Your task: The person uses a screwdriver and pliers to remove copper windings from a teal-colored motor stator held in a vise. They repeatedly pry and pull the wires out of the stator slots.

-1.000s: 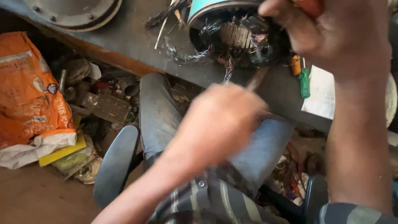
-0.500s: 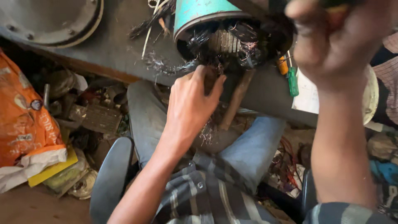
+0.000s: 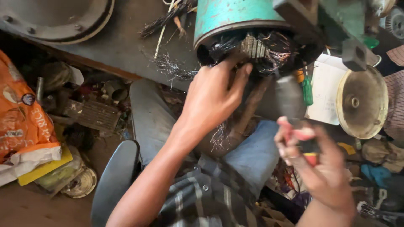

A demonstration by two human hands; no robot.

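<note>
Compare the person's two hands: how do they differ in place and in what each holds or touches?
The left hand reaches up into the wire windings of the teal motor housing; the right hand hangs lower, apart. The left holds no tool; the right grips a red-handled tool, blurred. Both are bare.

Left hand [image 3: 212, 98] up against open end of motor [image 3: 248, 25], fingers in among wires [image 3: 275, 50]. Right hand [image 3: 313, 166] lower and to the right, around a tool [image 3: 294, 107]. Round disc [image 3: 362, 103] right of motor. Bag [image 3: 21, 117] far left. Knees [image 3: 252, 155] below hands.
</note>
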